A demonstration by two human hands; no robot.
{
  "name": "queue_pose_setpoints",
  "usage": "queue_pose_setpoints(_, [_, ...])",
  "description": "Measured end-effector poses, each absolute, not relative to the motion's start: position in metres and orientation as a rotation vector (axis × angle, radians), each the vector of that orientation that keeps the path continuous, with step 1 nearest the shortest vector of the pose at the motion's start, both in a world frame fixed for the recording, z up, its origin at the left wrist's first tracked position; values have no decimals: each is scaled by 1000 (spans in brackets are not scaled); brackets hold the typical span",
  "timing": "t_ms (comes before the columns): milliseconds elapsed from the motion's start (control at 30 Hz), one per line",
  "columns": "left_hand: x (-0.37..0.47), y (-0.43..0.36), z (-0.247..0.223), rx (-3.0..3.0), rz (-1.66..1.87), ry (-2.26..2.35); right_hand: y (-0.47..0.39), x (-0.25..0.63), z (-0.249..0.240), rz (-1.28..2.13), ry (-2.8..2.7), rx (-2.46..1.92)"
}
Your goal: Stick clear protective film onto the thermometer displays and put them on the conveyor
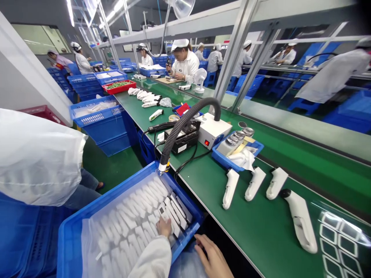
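My left hand (pixel 164 227) reaches into a blue crate (pixel 65 235) on the left. Its fingers are closed on the lower end of a white handheld device (pixel 163 211) with a small dark screen. Beside that device stand several like it, with dark edges, in a row (pixel 175 208). Rows of white parts under cloudy plastic film (pixel 124 216) fill the rest of the crate. My right hand (pixel 213 255) is just outside the crate's near right corner, fingers loosely bent and apart, holding nothing. Below it lies clear plastic (pixel 187 264).
On the green bench (pixel 214 204) lie several white gun-shaped housings (pixel 301 222), a small blue tray (pixel 232 164) and a white box (pixel 213 131) with a black hose (pixel 179 133) arching over the crate. A person in a white coat (pixel 40 158) stands left; a co-worker (pixel 185 65) sits farther along.
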State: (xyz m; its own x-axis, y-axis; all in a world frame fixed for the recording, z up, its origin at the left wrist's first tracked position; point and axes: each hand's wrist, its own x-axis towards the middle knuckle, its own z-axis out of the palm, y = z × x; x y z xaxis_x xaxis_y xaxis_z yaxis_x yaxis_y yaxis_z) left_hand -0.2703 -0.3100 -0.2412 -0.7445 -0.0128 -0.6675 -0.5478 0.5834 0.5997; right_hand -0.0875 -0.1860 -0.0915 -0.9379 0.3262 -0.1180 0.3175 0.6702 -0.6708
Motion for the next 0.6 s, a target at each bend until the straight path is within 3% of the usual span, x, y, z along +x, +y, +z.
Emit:
queue_pose_setpoints(300, [-278, -318, -244, -278, 708, 2460, -186, -74, -85, 1190, -2863, -555])
queue_pose_setpoints(600, [-279, -320, -244, -38, 761, 2517, -182, -57, -82, 992, -2994, -545])
